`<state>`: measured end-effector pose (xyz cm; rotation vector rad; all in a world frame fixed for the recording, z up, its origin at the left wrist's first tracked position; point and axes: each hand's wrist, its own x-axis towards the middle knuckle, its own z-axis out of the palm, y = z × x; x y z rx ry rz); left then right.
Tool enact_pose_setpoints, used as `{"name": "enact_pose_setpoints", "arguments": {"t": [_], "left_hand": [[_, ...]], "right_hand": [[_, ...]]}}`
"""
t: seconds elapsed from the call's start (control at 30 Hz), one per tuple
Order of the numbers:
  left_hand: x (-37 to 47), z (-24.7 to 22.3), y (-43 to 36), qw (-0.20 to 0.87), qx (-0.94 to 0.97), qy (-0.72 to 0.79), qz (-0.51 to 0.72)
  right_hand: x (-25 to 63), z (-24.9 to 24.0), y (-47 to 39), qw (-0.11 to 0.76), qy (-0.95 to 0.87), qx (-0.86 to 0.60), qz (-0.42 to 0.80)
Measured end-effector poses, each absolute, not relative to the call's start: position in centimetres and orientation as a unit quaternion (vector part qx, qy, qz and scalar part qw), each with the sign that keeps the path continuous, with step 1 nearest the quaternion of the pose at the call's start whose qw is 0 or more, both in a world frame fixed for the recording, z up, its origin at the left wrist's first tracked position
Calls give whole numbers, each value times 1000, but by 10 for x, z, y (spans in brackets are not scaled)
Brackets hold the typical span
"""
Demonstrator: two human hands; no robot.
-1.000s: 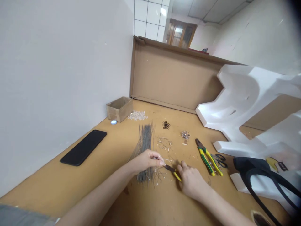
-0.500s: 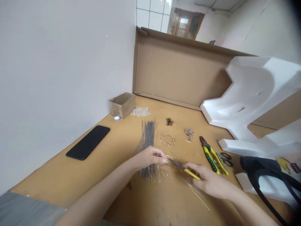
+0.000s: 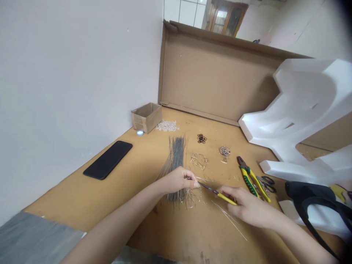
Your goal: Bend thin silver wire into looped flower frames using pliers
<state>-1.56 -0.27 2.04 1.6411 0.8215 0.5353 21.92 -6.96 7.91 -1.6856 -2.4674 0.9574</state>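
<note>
My left hand [image 3: 181,180] is pinched closed over the bundle of thin grey wires [image 3: 176,154], with a fine wire piece at its fingertips, partly hidden by the fingers. My right hand [image 3: 242,203] is wrapped round the yellow handles of needle-nose pliers [image 3: 226,198]. The dark tips of the pliers reach the left fingertips; whether they grip the wire I cannot tell. A few loose straight wires [image 3: 233,223] lie beneath the right hand. Just beyond the hands lies a loose group of bent wire pieces [image 3: 199,161].
Green-and-yellow combination pliers [image 3: 249,179] and scissors [image 3: 267,183] lie at right, before white foam [image 3: 305,99]. Farther back are black rings [image 3: 201,138], a small metal pile [image 3: 224,150], clear beads [image 3: 168,125] and a cardboard box [image 3: 147,117]. A black phone [image 3: 108,160] lies left.
The whole view has shifted slightly, so the table's things appear a little to the right and higher. Both hands keep nearly the same pose, with the plier tips still at the left fingertips.
</note>
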Motion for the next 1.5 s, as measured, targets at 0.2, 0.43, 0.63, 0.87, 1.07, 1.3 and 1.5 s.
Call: {"name": "enact_pose_setpoints", "arguments": {"t": [0.2, 0.43, 0.63, 0.87, 1.07, 1.3, 1.5], "left_hand": [[-15, 17, -1, 590, 695, 344, 225], [-13, 13, 0, 616, 679, 334, 220], [-14, 14, -2, 601, 690, 336, 225], [-15, 24, -5, 572, 715, 316, 248], [-15, 27, -6, 568, 720, 306, 255], [-16, 27, -6, 581, 710, 305, 256], [-16, 24, -5, 588, 707, 299, 255]], "right_hand": [[218, 81, -69, 20, -788, -524, 324], [217, 85, -68, 0, -805, -524, 279], [208, 88, -78, -48, -824, -545, 146], [200, 86, -94, -58, -835, -546, 21], [200, 88, -96, -55, -842, -536, 11], [199, 87, -95, -62, -839, -541, 4], [198, 87, -96, -67, -835, -546, 19]]}}
